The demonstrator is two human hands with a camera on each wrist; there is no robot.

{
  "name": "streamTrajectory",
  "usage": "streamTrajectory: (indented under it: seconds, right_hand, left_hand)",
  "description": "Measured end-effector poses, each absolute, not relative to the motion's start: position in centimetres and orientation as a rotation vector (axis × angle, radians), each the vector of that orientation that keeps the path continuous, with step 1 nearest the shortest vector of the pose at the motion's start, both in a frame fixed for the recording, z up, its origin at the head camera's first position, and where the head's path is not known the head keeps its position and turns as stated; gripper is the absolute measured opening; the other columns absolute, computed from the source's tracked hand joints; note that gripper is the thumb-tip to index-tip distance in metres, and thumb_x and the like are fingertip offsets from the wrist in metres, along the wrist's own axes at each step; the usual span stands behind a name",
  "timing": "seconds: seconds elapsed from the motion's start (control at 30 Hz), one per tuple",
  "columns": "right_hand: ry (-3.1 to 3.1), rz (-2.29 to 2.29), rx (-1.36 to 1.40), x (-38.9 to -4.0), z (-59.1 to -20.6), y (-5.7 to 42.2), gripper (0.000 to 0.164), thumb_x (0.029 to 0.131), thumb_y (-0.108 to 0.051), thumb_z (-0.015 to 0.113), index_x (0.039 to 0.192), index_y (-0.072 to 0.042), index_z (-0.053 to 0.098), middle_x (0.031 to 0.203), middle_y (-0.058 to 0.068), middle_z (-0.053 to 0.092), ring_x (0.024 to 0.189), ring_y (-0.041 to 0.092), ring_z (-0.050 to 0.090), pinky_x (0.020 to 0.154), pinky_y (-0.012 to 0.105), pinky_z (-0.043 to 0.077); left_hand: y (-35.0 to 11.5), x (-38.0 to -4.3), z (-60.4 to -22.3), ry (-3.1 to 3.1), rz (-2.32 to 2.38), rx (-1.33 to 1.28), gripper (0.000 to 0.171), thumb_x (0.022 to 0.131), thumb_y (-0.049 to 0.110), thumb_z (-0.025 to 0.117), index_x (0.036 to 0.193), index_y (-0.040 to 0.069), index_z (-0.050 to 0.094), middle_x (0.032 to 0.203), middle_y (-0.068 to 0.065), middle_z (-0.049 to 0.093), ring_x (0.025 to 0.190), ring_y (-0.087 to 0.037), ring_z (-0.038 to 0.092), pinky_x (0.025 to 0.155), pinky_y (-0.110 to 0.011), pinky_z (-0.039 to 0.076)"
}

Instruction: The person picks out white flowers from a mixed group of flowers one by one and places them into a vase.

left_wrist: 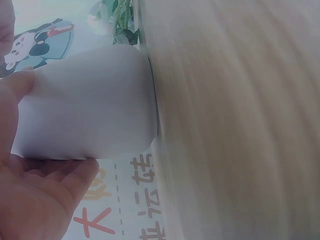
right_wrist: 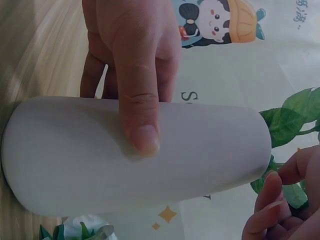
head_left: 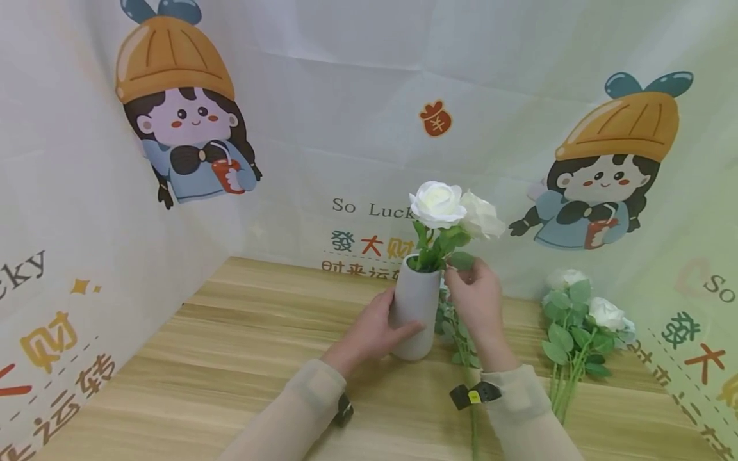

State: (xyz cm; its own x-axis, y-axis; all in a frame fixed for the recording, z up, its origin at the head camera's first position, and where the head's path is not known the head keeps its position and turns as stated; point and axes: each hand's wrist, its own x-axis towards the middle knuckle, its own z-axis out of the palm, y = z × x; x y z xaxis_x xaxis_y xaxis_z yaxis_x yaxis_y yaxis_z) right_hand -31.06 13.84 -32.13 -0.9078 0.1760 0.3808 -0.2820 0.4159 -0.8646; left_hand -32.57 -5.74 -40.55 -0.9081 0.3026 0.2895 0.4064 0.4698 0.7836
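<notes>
A tall off-white vase [head_left: 412, 307] stands upright on the wooden table. My left hand [head_left: 371, 333] grips its lower body, thumb across the near side and fingers round the far left. Two white artificial roses stand in it: a front rose [head_left: 438, 203] and a second rose [head_left: 483, 214] behind to the right. Green leaves [right_wrist: 295, 112] spread above the rim. Beside the rim, my right hand [head_left: 478, 301] pinches a leafy bit of stem between thumb and forefinger. In the right wrist view, those fingertips [right_wrist: 272, 180] are close against the vase mouth, partly covering the leaves.
On the table [head_left: 259, 333], a bunch of white roses [head_left: 576, 326] with green stems lies at the right. Another leafy stem [head_left: 464, 349] lies behind and under my right forearm. A printed cloth [head_left: 323, 96] hangs round the back and sides.
</notes>
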Motion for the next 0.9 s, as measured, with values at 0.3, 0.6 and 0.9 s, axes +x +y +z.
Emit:
streamTrajectory:
  seconds: [0.3,0.6,0.9]
  right_hand:
    - [-2.337,1.308,0.083,-30.9,-33.1,14.7,0.030,0.101,-0.022,0.061,0.119,0.001,0.067,0.106,0.024,0.075,0.081,0.029,0.071,0.064,0.028,0.055]
    - [-2.383,1.157,0.127,-31.0,-34.9,16.8,0.031,0.103,-0.019,0.059,0.127,-0.005,0.072,0.102,0.020,0.075,0.088,0.032,0.069,0.068,0.031,0.052]
    - [-2.514,0.987,0.181,-31.6,-36.8,20.8,0.033,0.108,-0.019,0.055,0.131,0.001,0.066,0.110,0.024,0.075,0.077,0.027,0.068,0.061,0.032,0.052]
  left_hand:
    - [-5.8,-32.6,-40.7,-2.614,-1.427,-0.615,0.091,0.100,0.045,0.081,0.167,0.004,0.037,0.163,-0.023,0.052,0.149,-0.042,0.055,0.125,-0.061,0.048]
    - [-5.7,-32.5,-40.6,-2.619,-1.428,-0.610,0.092,0.099,0.045,0.082,0.168,0.004,0.036,0.164,-0.024,0.051,0.150,-0.042,0.054,0.127,-0.060,0.047]
    - [-5.8,-32.5,-40.6,-2.622,-1.449,-0.597,0.093,0.099,0.045,0.082,0.169,0.005,0.035,0.166,-0.023,0.049,0.152,-0.042,0.052,0.128,-0.061,0.044]
